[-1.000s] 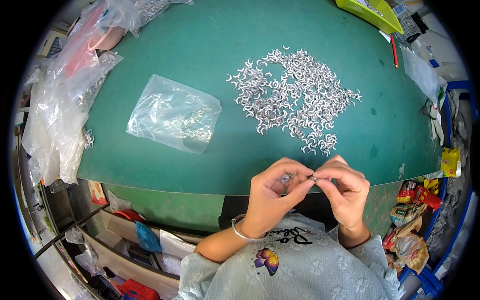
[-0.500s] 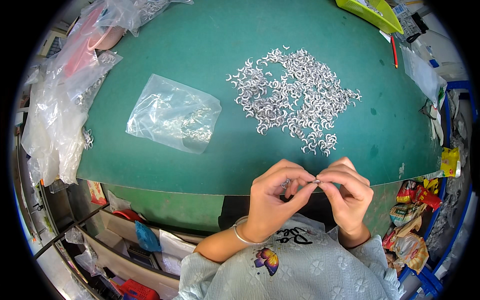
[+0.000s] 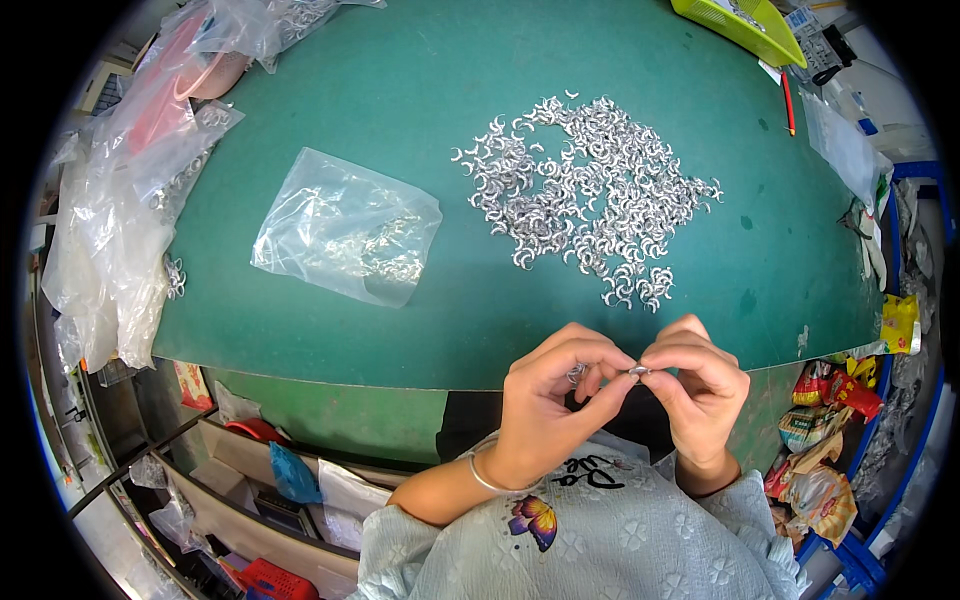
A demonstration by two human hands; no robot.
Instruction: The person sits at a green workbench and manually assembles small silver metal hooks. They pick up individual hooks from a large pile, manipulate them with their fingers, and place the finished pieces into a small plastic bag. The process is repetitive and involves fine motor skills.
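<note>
My left hand (image 3: 555,400) and my right hand (image 3: 695,390) meet just above the table's near edge. Between their pinched thumbs and forefingers is one small silvery curved metal piece (image 3: 639,370). More silvery pieces (image 3: 576,372) show in the curl of my left fingers. Beyond the hands, a spread pile of silver crescent-shaped metal pieces (image 3: 600,190) covers the right middle of the green table (image 3: 370,90). To its left lies a clear plastic bag (image 3: 345,228) with some silvery pieces visible inside.
Clear plastic bags (image 3: 115,240) and a pink basket (image 3: 212,76) crowd the left edge. A yellow-green tray (image 3: 745,28) and a red pen (image 3: 789,105) sit at the far right. Below the table stand drawers (image 3: 270,480) on the left and snack packets (image 3: 820,420) on the right.
Both hands have shifted very slightly to the right, and a little more of the pinched piece shows between the fingertips. The pile and the bag stay put.
</note>
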